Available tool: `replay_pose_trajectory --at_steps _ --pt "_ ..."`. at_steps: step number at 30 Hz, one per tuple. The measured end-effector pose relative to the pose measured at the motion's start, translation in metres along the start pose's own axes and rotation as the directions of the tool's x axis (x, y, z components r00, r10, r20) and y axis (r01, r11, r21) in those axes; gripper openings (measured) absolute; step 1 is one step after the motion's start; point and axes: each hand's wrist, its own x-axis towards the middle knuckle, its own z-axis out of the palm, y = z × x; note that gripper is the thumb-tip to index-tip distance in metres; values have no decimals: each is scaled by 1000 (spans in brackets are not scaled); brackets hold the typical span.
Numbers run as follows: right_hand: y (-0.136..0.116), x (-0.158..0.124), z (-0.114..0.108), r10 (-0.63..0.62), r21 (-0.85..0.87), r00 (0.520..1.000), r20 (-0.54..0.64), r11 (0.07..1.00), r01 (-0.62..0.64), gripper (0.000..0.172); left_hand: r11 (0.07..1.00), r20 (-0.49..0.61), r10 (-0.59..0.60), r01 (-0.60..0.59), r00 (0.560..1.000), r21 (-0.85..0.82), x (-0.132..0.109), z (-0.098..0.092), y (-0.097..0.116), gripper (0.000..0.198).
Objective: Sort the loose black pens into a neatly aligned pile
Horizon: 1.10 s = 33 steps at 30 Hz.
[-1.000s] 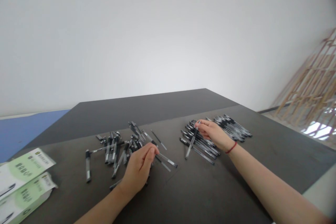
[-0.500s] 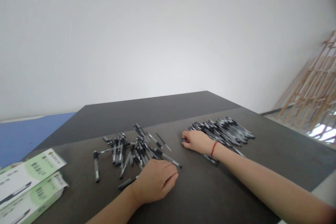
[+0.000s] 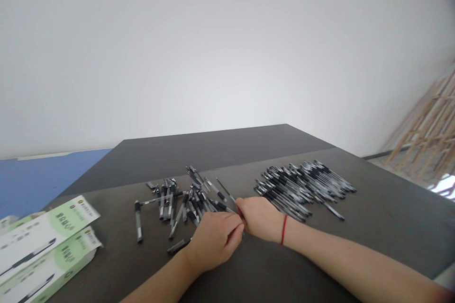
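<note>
Right hand (image 3: 262,220) has moved against left hand (image 3: 216,237), both curled, grips unclear; pens (image 3: 284,188) lie just beyond.

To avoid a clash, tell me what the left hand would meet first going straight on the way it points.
Most likely the right hand: the left hand points towards it, and the two look very close together, though whether they touch is unclear.

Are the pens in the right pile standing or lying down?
Lying down: the right pile's pens lie lengthwise across the dark table, many roughly parallel; none stands upright.
</note>
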Motion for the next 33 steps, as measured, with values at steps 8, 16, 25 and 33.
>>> replay_pose_trajectory --at_steps 8,16,25,33 --pt "23 3 -7 39 588 993 -107 809 32 9 962 -161 -269 259 950 -81 3 -1 -8 29" --pt "9 -5 7 -146 860 983 -110 482 168 17 766 -234 -481 276 845 -581 6 5 -11 21" --pt "27 4 8 -18 649 982 -190 748 140 9 373 -190 -654 93 732 -923 9 -5 -13 17" --pt "21 22 11 100 282 978 -181 958 -46 14 389 -167 -679 157 715 -908 11 -4 -14 20"
